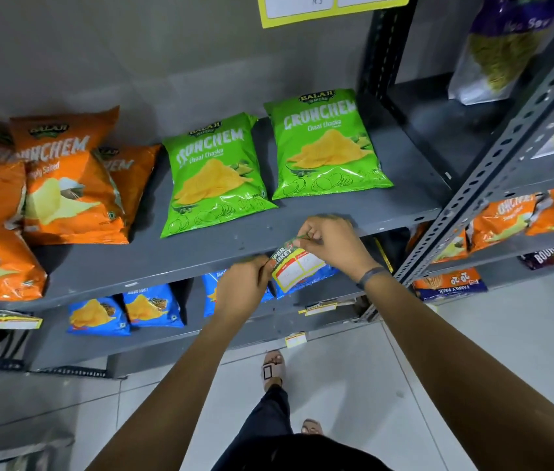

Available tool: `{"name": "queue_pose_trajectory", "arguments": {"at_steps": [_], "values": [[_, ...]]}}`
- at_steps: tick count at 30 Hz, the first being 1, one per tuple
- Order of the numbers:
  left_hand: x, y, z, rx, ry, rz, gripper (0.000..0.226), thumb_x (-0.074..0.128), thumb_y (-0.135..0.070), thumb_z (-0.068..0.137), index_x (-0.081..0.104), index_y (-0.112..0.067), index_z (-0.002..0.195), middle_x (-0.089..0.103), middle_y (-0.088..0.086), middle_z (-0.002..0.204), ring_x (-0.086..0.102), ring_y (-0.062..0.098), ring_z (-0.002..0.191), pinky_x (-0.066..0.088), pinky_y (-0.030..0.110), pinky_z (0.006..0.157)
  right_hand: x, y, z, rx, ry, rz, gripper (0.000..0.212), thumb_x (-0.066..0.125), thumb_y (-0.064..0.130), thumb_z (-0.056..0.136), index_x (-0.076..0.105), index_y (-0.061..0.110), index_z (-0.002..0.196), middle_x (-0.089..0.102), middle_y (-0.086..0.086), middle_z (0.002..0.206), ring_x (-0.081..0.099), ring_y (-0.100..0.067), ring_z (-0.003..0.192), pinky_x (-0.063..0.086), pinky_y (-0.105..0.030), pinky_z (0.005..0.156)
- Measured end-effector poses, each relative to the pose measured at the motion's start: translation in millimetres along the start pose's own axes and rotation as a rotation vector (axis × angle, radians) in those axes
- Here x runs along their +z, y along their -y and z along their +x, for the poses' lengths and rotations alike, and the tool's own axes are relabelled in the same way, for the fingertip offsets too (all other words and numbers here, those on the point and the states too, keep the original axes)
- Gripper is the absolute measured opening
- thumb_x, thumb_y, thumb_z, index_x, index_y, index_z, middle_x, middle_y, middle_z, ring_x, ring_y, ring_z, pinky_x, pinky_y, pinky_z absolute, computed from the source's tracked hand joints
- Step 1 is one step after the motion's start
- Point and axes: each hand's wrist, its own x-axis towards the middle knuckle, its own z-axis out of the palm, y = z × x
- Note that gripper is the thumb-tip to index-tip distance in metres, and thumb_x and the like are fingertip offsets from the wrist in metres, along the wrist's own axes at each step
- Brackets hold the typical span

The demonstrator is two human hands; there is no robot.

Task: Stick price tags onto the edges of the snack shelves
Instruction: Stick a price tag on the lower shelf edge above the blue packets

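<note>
A yellow-bordered price tag (294, 268) with white boxes and a "SUPER MARKET" header is held in front of the grey shelf edge (173, 266). My left hand (243, 285) pinches its left end. My right hand (331, 244) grips its upper right corner and a thin strip there. The tag hangs tilted, just below the shelf's front lip, under two green chip bags (214, 175).
Orange chip bags (68, 185) lie at the left of the same shelf. Blue bags (126, 311) fill the shelf below, whose edge carries a stuck tag (296, 339). A perforated grey upright (492, 164) stands at the right. My feet are on the tiled floor (353, 385).
</note>
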Motion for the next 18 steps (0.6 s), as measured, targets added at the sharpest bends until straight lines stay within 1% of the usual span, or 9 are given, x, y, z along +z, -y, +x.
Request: {"name": "queue_pose_trajectory", "arguments": {"at_steps": [3, 5, 8, 9, 12, 13, 15, 16, 18], "values": [[-3, 7, 3, 0.118, -0.001, 0.222, 0.030, 0.040, -0.037, 0.098, 0.060, -0.016, 0.093, 0.070, 0.007, 0.097, 0.062, 0.031, 0.094, 0.046, 0.034, 0.063, -2, -4, -8, -0.115, 0.028, -0.185, 0.013, 0.074, 0.031, 0.077, 0.068, 0.020, 0.075, 0.070, 0.002, 0.078, 0.059, -0.019, 0.086, 0.034, -0.030, 0.077], [-3, 8, 6, 0.144, 0.009, 0.329, 0.028, 0.041, -0.036, 0.097, 0.062, -0.018, 0.096, 0.071, 0.005, 0.100, 0.063, 0.030, 0.095, 0.045, 0.030, 0.063, -1, -3, -11, -0.189, 0.041, -0.349, 0.012, 0.071, 0.033, 0.078, 0.068, 0.022, 0.076, 0.069, 0.003, 0.081, 0.056, -0.020, 0.092, 0.030, -0.032, 0.078], [-4, 5, 12, 0.150, 0.029, 0.443, 0.030, 0.042, -0.039, 0.096, 0.064, -0.018, 0.096, 0.072, 0.007, 0.097, 0.065, 0.032, 0.093, 0.048, 0.030, 0.065, 3, 0, -9, -0.228, 0.056, -0.551, 0.015, 0.068, 0.036, 0.079, 0.069, 0.021, 0.078, 0.068, 0.003, 0.086, 0.054, -0.023, 0.096, 0.034, -0.036, 0.083], [-4, 5, 14, 0.150, 0.045, 0.483, 0.032, 0.042, -0.039, 0.096, 0.064, -0.016, 0.093, 0.072, 0.008, 0.096, 0.066, 0.032, 0.091, 0.049, 0.030, 0.066, 4, 1, -9, -0.235, 0.052, -0.611, 0.015, 0.069, 0.036, 0.077, 0.069, 0.021, 0.076, 0.069, 0.002, 0.084, 0.056, -0.023, 0.094, 0.037, -0.036, 0.082], [-3, 3, 19, 0.138, 0.083, 0.580, 0.024, 0.047, -0.029, 0.094, 0.065, -0.014, 0.092, 0.073, 0.010, 0.095, 0.067, 0.032, 0.089, 0.049, 0.029, 0.067, 7, 6, -12, -0.219, 0.027, -0.819, 0.016, 0.077, 0.035, 0.059, 0.067, 0.022, 0.057, 0.066, 0.006, 0.060, 0.062, -0.018, 0.072, 0.048, -0.028, 0.067], [-3, 2, 21, 0.129, 0.087, 0.593, 0.021, 0.048, -0.025, 0.092, 0.066, -0.014, 0.092, 0.073, 0.010, 0.095, 0.068, 0.032, 0.088, 0.049, 0.028, 0.067, 9, 7, -13, -0.224, 0.003, -0.852, 0.017, 0.078, 0.035, 0.054, 0.066, 0.023, 0.053, 0.064, 0.006, 0.055, 0.062, -0.016, 0.067, 0.048, -0.025, 0.063], [-3, 1, 21, 0.118, 0.092, 0.597, 0.019, 0.050, -0.023, 0.091, 0.066, -0.014, 0.092, 0.074, 0.010, 0.094, 0.068, 0.031, 0.088, 0.049, 0.028, 0.067, 11, 7, -13, -0.234, -0.035, -0.850, 0.017, 0.078, 0.034, 0.052, 0.066, 0.022, 0.051, 0.063, 0.006, 0.053, 0.062, -0.016, 0.064, 0.048, -0.025, 0.061], [-4, 1, 21, 0.113, 0.092, 0.595, 0.019, 0.050, -0.023, 0.091, 0.066, -0.014, 0.092, 0.074, 0.010, 0.094, 0.068, 0.032, 0.088, 0.049, 0.028, 0.066, 11, 7, -13, -0.227, -0.042, -0.827, 0.016, 0.078, 0.032, 0.054, 0.066, 0.022, 0.053, 0.064, 0.005, 0.055, 0.062, -0.018, 0.066, 0.048, -0.026, 0.062], [-5, 3, 20, 0.103, 0.078, 0.578, 0.018, 0.050, -0.023, 0.091, 0.066, -0.014, 0.091, 0.073, 0.010, 0.094, 0.068, 0.033, 0.087, 0.049, 0.029, 0.065, 11, 6, -12, -0.223, -0.014, -0.699, 0.012, 0.075, 0.028, 0.066, 0.068, 0.019, 0.064, 0.068, 0.002, 0.067, 0.062, -0.024, 0.079, 0.046, -0.032, 0.072]]}}
